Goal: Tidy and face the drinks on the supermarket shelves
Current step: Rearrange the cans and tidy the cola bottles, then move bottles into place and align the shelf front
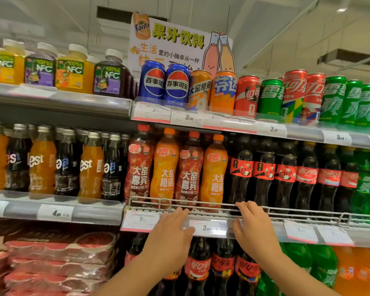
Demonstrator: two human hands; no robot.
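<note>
Both hands lay open, holding nothing. The left hand (171,224) rested on the price strip (209,228); the right hand (251,221) touched the wire shelf rail (201,205). Orange soda bottles (213,171) and cola bottles (263,171) stood upright behind that rail, labels facing forward.

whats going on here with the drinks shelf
A person is tidying a supermarket drinks shelf. Both hands are up at the front edge of the middle shelf: the left hand rests on the price strip, and the right hand touches the wire rail before the bottles. Neither holds a drink.
</note>
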